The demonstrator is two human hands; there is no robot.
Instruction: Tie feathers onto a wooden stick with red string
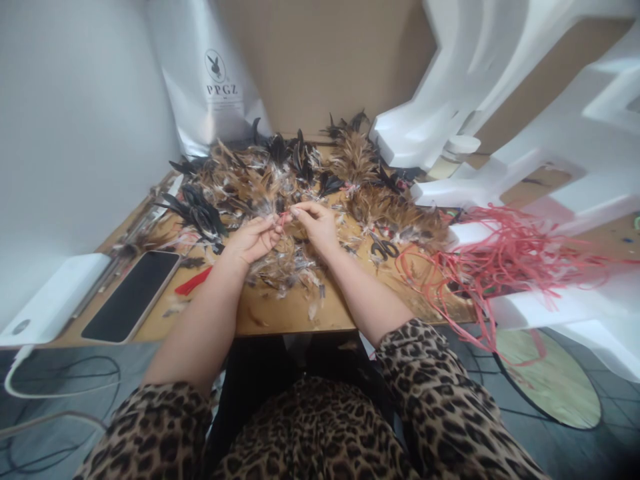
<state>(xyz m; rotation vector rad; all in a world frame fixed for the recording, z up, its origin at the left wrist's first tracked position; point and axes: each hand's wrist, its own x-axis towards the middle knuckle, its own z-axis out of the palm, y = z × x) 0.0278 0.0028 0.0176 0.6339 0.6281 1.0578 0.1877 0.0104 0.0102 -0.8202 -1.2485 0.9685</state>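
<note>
Close together over the table, both hands pinch at a small tuft of brown feathers that points away from me. My left hand is closed on the base of the tuft. A thin red ribbon runs around or beside that base. My right hand has its thumb and forefinger pressed together on the ribbon, just right of the left fingertips. Loose brown and grey feathers lie beneath the hands. Black feathers rest left of them.
Black scissors lie right of my hands. A tangle of red ribbon hangs over white foam pieces at the right. Left are a phone, a white power bank and a red strip. A silver bag stands behind.
</note>
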